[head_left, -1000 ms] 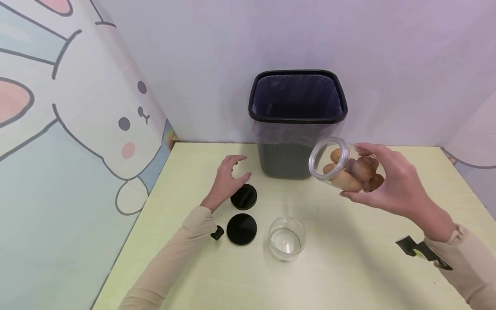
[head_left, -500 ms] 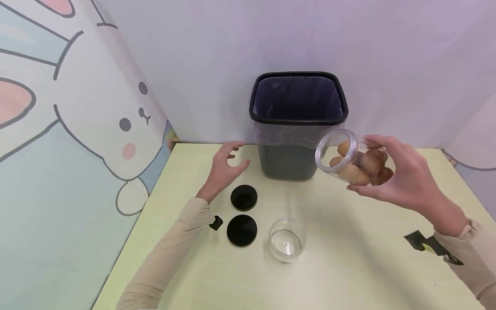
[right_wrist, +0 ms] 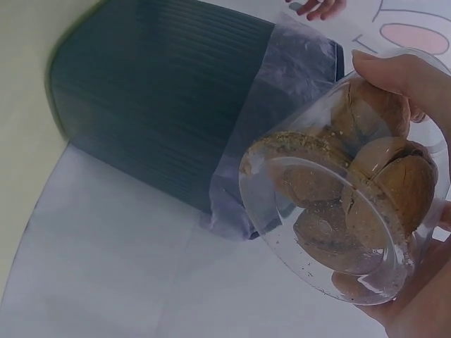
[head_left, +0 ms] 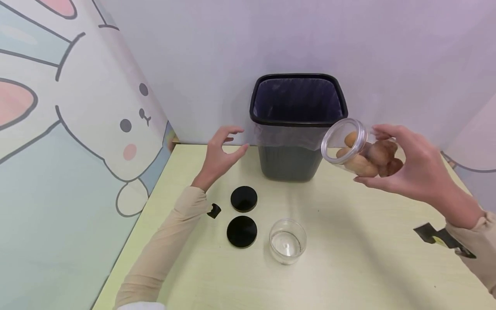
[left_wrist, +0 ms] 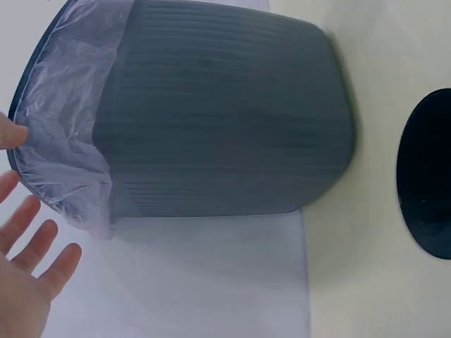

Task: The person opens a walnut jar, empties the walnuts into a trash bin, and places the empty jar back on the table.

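Observation:
My right hand [head_left: 420, 165] grips a clear jar [head_left: 361, 140] with thumb and fingers around its base end. The jar is lidless and tipped on its side in the air, its mouth facing left, beside the bin's right front. Inside lie several brown nuts [head_left: 381, 154]; the right wrist view shows cracked shells and crumbs along the jar's bottom. My left hand [head_left: 218, 158] hovers left of the bin [head_left: 288, 162], thumb and fingers spread in a curve around nothing. That dark bin has a black rim and a translucent liner folded over it.
Two round black lids [head_left: 244, 199] lie on the pale table [head_left: 348, 275], left of centre. A second clear jar [head_left: 287, 241], without contents, stands upright right of them. White walls enclose the back and sides, with a cartoon rabbit [head_left: 93, 107] at left.
My right hand has lifted the tilted jar up and to the right. My left hand has risen and shifted slightly left. The lids, second jar and bin stay in place.

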`<state>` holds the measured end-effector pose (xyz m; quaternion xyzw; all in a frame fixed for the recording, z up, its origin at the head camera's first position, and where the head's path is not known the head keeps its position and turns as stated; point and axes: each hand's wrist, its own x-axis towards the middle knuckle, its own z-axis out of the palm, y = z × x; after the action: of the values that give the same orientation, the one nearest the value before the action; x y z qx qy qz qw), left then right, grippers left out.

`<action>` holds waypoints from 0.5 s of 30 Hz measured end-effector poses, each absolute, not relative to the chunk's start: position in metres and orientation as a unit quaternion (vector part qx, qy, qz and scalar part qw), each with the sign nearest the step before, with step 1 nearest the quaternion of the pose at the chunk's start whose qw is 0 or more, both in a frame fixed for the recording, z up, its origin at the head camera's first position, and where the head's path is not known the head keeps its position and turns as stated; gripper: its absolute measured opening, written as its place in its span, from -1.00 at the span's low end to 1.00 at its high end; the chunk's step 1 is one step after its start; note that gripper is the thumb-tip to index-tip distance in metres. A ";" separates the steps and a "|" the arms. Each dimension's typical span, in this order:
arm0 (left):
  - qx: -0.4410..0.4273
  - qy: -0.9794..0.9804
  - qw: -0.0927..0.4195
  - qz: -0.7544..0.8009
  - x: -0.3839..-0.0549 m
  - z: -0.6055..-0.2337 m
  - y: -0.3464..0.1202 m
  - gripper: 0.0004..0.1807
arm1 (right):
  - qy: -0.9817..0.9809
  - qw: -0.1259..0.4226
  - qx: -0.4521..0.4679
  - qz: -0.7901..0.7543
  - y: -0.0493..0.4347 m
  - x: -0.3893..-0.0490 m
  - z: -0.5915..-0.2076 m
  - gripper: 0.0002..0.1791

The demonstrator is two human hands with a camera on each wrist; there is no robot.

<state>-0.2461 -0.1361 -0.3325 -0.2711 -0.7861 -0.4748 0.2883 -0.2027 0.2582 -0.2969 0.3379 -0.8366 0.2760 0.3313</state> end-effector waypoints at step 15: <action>-0.342 -0.751 0.347 -0.446 -0.257 -0.296 -0.128 -0.73 | -0.850 0.336 0.315 0.258 0.269 -0.213 -0.277 0.20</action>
<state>-0.2573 -0.1278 -0.2955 -0.3419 -0.7506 -0.4463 0.3472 -0.2127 0.2693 -0.2771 0.3148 -0.8496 0.2576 0.3356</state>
